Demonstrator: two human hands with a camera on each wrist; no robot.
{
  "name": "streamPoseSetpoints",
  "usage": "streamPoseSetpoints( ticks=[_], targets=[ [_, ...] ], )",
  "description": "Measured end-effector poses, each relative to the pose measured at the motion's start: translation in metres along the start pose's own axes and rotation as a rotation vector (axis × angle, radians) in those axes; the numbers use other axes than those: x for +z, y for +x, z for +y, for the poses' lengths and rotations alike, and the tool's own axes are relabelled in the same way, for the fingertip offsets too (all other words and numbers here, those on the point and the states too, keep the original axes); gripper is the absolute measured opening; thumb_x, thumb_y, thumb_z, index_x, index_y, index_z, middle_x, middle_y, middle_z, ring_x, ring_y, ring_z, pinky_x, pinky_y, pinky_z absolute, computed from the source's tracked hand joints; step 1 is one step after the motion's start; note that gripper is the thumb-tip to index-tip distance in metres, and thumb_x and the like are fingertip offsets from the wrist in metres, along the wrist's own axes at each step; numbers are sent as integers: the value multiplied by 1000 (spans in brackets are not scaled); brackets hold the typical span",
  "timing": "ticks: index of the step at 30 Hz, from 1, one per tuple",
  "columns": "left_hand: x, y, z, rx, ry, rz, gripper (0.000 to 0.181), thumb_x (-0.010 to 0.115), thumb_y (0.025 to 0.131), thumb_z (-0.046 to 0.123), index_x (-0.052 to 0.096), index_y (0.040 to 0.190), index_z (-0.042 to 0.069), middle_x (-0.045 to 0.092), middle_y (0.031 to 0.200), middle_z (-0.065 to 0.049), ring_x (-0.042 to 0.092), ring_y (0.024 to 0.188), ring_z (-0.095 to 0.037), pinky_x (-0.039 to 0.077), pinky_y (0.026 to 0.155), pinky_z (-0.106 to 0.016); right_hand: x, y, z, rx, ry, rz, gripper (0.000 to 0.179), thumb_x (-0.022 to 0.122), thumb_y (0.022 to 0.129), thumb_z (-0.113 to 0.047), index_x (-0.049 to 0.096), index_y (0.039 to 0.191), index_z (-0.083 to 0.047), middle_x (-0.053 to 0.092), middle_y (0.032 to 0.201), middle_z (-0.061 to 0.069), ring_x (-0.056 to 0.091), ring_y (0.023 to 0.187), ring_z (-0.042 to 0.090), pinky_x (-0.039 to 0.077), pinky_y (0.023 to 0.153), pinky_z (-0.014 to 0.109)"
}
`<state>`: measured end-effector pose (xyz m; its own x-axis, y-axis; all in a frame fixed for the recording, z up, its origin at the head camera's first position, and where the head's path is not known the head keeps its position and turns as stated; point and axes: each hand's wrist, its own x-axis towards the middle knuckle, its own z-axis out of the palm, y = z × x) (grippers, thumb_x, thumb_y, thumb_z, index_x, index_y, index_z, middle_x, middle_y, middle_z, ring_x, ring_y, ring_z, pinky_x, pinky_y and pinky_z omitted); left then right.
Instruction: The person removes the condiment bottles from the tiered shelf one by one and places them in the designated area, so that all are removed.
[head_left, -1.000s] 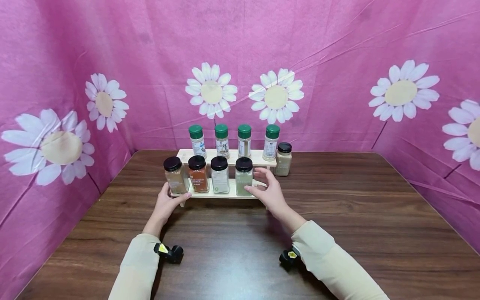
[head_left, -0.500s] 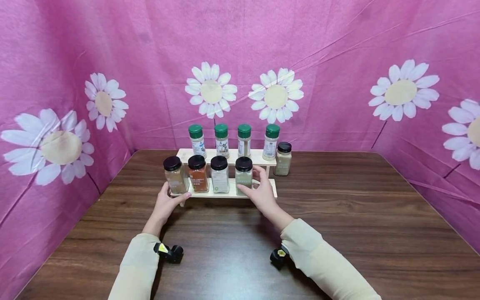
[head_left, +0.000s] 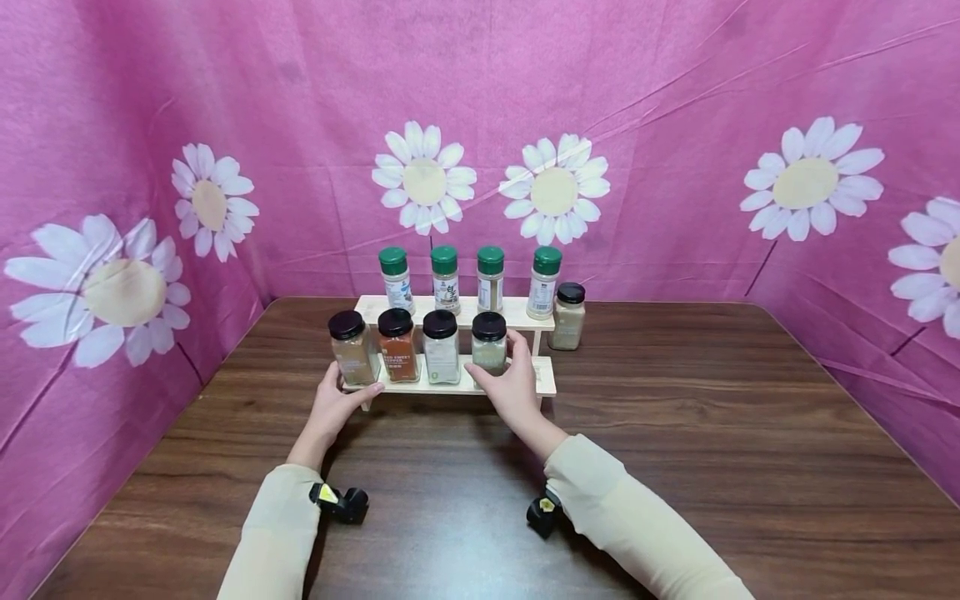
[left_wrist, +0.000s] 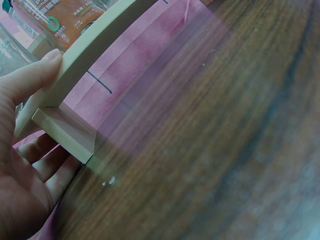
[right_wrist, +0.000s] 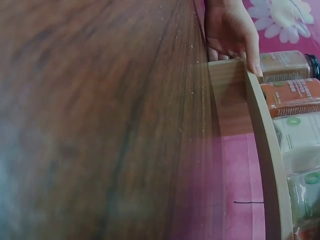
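A two-tier wooden spice rack stands on the table. My left hand grips the left end of its lower shelf, thumb on the front edge; the left wrist view shows fingers by the rack's leg. On that shelf stand a jar of brown spice, a jar of red spice, a jar of white spice and a jar of green spice, all black-lidded. My right hand holds the green jar, thumb across its front and fingers at its right side, hiding its lower part.
Several green-capped shakers line the upper shelf. Another black-lidded jar stands on the wooden table just right of the rack. Behind hangs a pink cloth with daisies.
My right hand has moved left around the green spice jar, its thumb sliding across the front to the jar's left side. My left hand keeps its place on the rack.
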<state>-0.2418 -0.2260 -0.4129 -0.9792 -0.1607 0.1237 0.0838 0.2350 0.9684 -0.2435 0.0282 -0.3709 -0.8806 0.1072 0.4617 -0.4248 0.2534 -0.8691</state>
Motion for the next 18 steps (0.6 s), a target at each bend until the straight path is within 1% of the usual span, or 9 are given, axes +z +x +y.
streamPoseSetpoints(
  ticks=[4, 9, 15, 18],
  targets=[
    [-1, 0, 0, 0, 0, 0, 66, 70, 71, 10, 32, 124, 3, 44, 119, -16, 41, 100, -19, 31, 83, -29, 4, 0, 1, -10, -20, 35, 62, 75, 63, -6, 40, 115, 1, 49, 103, 15, 45, 95, 26, 39, 78, 36],
    [0, 0, 0, 3, 8, -1, 66, 70, 71, 11, 33, 124, 3, 44, 119, -16, 40, 100, -20, 30, 84, -30, 5, 0, 2, -16, -8, 64, 61, 75, 62, -4, 42, 113, 1, 51, 102, 14, 47, 93, 26, 40, 75, 36],
    [-1, 0, 0, -5, 12, -10, 66, 71, 71, 12, 33, 124, 4, 44, 119, -16, 40, 100, -20, 30, 84, -30, 3, 1, 0, -8, 13, 69, 59, 75, 61, -2, 45, 111, 1, 53, 101, 15, 49, 91, 27, 42, 74, 36],
    [-1, 0, 0, -5, 11, -16, 67, 71, 71, 13, 31, 125, 3, 43, 120, -16, 40, 101, -21, 30, 84, -31, 2, 2, -2, 10, 17, 65, 58, 76, 61, -3, 46, 111, 1, 55, 101, 14, 50, 91, 27, 42, 74, 36]
  ],
)
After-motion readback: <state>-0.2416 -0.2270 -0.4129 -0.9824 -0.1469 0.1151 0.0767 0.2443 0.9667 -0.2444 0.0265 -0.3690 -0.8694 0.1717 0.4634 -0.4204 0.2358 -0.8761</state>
